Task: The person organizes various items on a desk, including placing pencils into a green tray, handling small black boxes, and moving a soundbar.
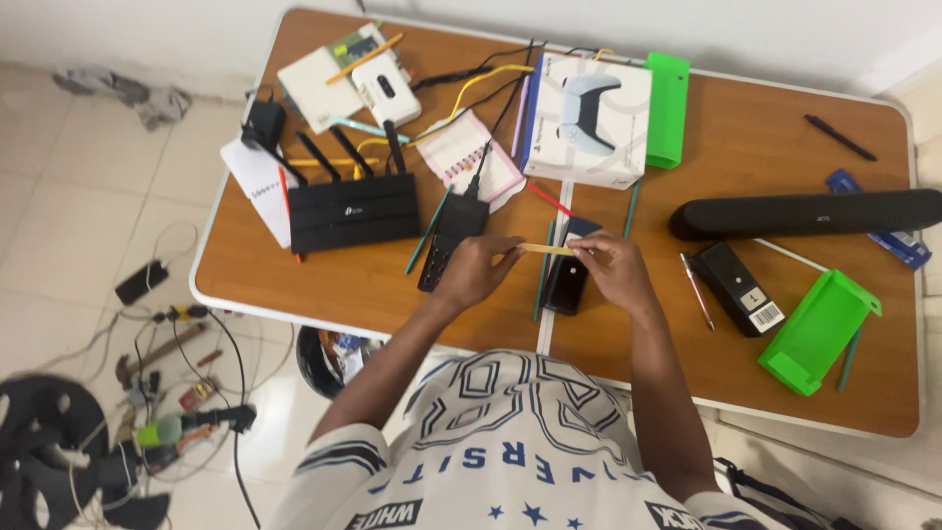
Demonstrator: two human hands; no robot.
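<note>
Both my hands hold a short yellow pencil (546, 249) level above the wooden table (373, 280). My left hand (475, 269) pinches its left end, and my right hand (615, 270) pinches its right end. Just under the pencil lies a black phone (567, 281), with a green pencil (542, 285) beside it. A black remote (439, 257) lies to the left of my left hand.
A black router (353, 209) with antennas sits at the left, a white controller box (589, 118) at the back, a long black soundbar (805, 212) at the right. Two green stands (817, 332), a small black box (738, 288), pens and cables are scattered about. Tools and cords litter the floor (167, 383).
</note>
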